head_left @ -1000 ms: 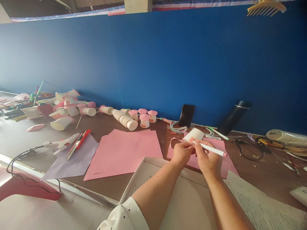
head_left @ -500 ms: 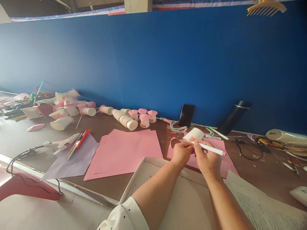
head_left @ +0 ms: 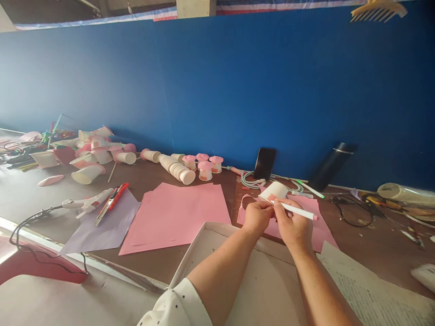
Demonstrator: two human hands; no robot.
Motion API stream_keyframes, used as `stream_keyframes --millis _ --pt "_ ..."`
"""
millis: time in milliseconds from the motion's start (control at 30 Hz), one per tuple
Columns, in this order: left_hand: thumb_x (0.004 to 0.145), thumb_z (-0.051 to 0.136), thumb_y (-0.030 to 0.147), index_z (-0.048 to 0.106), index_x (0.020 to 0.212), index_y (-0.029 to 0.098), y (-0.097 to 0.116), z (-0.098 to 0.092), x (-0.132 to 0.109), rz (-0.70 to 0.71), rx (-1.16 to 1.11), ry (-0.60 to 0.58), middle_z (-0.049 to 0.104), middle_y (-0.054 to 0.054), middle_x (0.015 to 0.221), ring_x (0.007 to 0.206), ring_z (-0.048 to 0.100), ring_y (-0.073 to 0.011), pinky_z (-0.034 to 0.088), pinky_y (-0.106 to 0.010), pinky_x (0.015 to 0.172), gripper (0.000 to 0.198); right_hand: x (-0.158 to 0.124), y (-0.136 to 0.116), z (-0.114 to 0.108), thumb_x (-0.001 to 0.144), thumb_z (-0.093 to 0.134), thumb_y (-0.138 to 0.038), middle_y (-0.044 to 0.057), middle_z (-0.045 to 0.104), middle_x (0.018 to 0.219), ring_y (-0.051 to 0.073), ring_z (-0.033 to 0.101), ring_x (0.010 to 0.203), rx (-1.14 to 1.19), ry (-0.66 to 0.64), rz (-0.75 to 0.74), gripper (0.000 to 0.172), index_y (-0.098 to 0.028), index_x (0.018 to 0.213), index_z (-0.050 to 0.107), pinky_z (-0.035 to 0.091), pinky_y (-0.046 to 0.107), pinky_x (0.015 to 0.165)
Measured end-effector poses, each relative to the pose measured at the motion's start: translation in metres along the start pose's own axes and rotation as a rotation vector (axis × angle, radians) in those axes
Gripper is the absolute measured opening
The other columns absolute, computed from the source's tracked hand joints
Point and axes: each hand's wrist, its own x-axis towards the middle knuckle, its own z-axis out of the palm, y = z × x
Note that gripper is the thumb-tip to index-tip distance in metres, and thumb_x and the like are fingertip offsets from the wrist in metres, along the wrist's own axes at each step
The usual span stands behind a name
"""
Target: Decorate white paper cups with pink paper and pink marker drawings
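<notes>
My left hand (head_left: 257,217) grips a white paper cup (head_left: 275,191) held on its side, with a pink patch on its wall. My right hand (head_left: 292,226) is closed around a white marker with a pink end (head_left: 299,211), its tip at the cup's wall. Both hands hover above a cut pink paper sheet (head_left: 316,222) on the brown table.
A stack of pink paper (head_left: 176,215), a lilac sheet (head_left: 102,226), a glue gun (head_left: 86,203) and red-handled scissors (head_left: 112,202) lie left. Stacked cups (head_left: 176,170) and small pink-roofed cup houses (head_left: 205,168) sit by the blue wall, with a phone (head_left: 264,163), dark flask (head_left: 331,165) and cables (head_left: 353,210).
</notes>
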Motion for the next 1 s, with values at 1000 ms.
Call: stream_keyframes --millis 1000 --pt "0.078 0.065 0.015 0.066 0.079 0.007 0.01 -0.007 0.0 -0.163 -0.711 -0.097 0.065 -0.007 0.074 0.072 0.061 -0.0092 0.048 -0.024 0.085 0.008 0.0 0.002 0.002 0.08 0.059 -0.047 0.001 0.059 0.056 0.015 0.057 0.048 0.178 0.098 0.064 0.033 -0.017 0.093 0.065 0.046 0.026 0.048"
